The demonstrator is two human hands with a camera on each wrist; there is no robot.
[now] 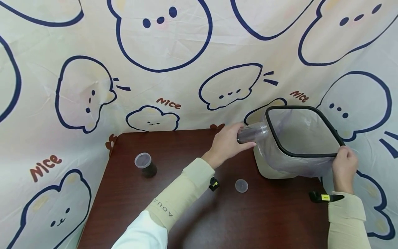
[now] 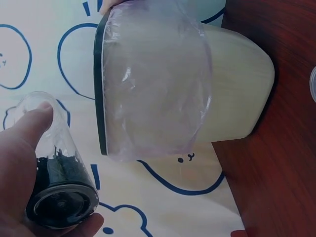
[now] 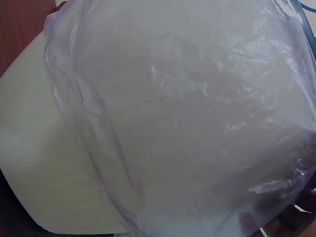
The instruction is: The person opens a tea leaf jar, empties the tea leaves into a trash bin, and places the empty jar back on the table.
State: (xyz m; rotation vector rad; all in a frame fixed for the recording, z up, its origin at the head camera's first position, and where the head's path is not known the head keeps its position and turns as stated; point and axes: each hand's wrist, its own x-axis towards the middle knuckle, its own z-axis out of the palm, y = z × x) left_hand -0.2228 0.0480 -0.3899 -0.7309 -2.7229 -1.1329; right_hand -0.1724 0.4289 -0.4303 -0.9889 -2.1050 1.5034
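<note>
My left hand (image 1: 228, 143) grips a clear plastic jar (image 1: 253, 132) at the left side of the trash bin (image 1: 270, 169). Tipped over, the jar has its mouth end overlapping the bin's rim in the head view. Dark loose contents lie toward the jar's base (image 2: 61, 202) in the left wrist view. With its fingers curled over the bin's black rim (image 1: 306, 155), my right hand (image 1: 345, 166) holds the near right corner. A thin translucent bag (image 1: 298, 166) lines the bin and hangs over its outside; it fills most of the right wrist view.
On the dark brown table (image 1: 192, 214) a small round clear lid (image 1: 241, 185) lies in front of the bin. A second, lidded jar (image 1: 146, 165) with dark contents stands upright at the left. Behind the table hangs a cartoon-printed cloth (image 1: 186, 86).
</note>
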